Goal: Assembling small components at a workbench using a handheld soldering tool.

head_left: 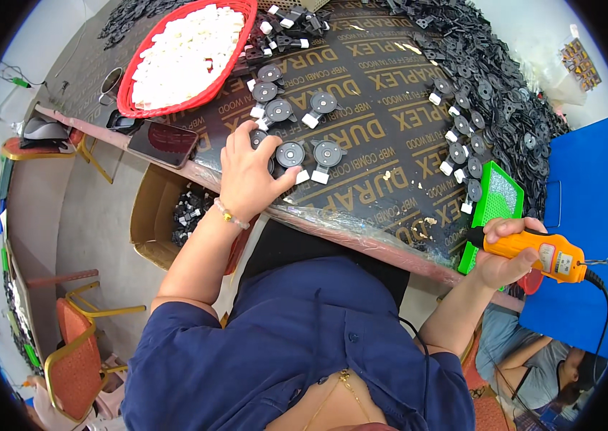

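My left hand (pixel 246 176) rests over the near edge of the work table, fingers spread and slightly curled among round black plastic parts. Its thumb lies beside one black disc part (pixel 290 154) with a white tab; another disc is partly hidden under the fingers. Just to the right sits a similar disc part (pixel 328 153). Farther back are more of them, such as a black disc part (pixel 278 110). In my right hand (pixel 507 258) is an orange electric screwdriver (pixel 534 253), its black tip pointing left and its cord hanging at the right.
A red basket (pixel 126 93) of white pieces stands at the back left, near a phone (pixel 163 144). Black parts (pixel 498 93) pile up at the right. Beside them lies a green tray (pixel 489 188) of small screws. A cardboard box (pixel 147 223) sits below the table edge.
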The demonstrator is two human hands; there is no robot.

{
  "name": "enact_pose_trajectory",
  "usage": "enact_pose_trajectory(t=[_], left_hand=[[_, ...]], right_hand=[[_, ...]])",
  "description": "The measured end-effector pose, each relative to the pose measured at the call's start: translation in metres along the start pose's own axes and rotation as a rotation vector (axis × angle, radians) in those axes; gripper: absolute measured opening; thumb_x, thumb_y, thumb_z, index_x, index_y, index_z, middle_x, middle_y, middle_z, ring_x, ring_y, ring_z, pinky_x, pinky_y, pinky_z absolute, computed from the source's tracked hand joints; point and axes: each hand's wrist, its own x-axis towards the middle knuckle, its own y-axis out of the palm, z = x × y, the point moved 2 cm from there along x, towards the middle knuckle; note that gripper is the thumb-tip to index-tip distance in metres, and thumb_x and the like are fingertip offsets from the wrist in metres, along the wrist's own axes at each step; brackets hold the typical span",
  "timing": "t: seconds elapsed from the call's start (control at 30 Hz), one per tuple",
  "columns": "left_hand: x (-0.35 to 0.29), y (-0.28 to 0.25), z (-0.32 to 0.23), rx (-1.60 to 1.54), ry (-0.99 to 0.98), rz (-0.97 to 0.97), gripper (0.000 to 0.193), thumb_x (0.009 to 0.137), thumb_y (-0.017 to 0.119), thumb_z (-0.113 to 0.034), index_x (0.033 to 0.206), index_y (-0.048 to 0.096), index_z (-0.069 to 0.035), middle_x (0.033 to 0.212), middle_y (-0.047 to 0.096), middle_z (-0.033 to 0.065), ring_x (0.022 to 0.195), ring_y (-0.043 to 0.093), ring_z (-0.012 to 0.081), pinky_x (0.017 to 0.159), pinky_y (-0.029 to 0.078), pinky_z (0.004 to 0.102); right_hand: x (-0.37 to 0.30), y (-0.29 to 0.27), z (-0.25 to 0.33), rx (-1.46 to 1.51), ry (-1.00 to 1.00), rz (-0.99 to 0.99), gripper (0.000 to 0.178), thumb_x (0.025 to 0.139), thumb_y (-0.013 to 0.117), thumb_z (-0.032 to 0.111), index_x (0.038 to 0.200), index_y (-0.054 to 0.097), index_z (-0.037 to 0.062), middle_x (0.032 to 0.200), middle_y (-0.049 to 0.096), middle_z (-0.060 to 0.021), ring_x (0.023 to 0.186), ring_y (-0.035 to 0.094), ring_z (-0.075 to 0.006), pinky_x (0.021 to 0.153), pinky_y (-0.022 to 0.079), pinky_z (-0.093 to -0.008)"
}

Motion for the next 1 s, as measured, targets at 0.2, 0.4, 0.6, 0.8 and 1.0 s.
enact_pose_trajectory(t=[0.2,0.4,0.6,0.8,1.0], left_hand=[[0.003,-0.013,0.019,-0.111,0.002,-0.041,0.049,0.07,0.084,-0.036,0.106,0.07,-0.006,0.131,0.052,0.0203,0.118,0.051,0.0397,0.099,0.044,0.0488],[-0.04,-0.119,0.113,-0.722,-0.148,0.287,0.044,0.078,0.079,-0.028,0.11,0.065,0.0,0.127,0.055,0.0154,0.123,0.052,0.0275,0.105,0.042,0.0409],[-0.074,-0.161,0.146,-0.272,-0.6,0.585,0.05,0.085,0.078,-0.026,0.127,0.066,-0.002,0.117,0.068,0.0102,0.109,0.063,0.02,0.102,0.047,0.0361],[0.029,-0.087,0.057,-0.342,0.142,0.292,0.071,0.079,0.086,-0.032,0.136,0.056,-0.003,0.139,0.053,0.0167,0.131,0.051,0.029,0.109,0.043,0.0405],[0.121,-0.001,0.062,-0.011,0.237,0.18,0.101,0.065,0.092,-0.047,0.152,0.047,-0.022,0.162,0.024,0.028,0.15,0.024,0.0466,0.122,0.03,0.0499]], right_hand=[[0.003,0.014,-0.005,0.021,0.02,0.007,0.057,0.098,0.06,0.056,0.124,0.054,0.005,0.081,0.065,-0.0107,0.061,0.057,-0.0187,0.06,0.048,-0.0337],[0.01,-0.031,0.0,0.025,0.089,-0.091,0.057,0.093,0.066,0.057,0.117,0.056,0.0062,0.081,0.065,-0.0106,0.061,0.056,-0.0191,0.062,0.047,-0.0342],[0.014,-0.038,-0.009,0.054,0.094,-0.102,0.054,0.093,0.068,0.053,0.117,0.056,0.0063,0.081,0.065,-0.0108,0.062,0.056,-0.0191,0.063,0.047,-0.0335],[0.015,-0.008,-0.008,0.047,0.029,-0.013,0.055,0.098,0.062,0.052,0.123,0.057,0.0035,0.083,0.065,-0.0109,0.063,0.056,-0.0197,0.06,0.048,-0.0347],[0.01,-0.003,0.002,-0.006,-0.007,-0.021,0.059,0.097,0.064,0.053,0.125,0.052,0.002,0.081,0.064,-0.0133,0.06,0.059,-0.0202,0.058,0.05,-0.0333]])
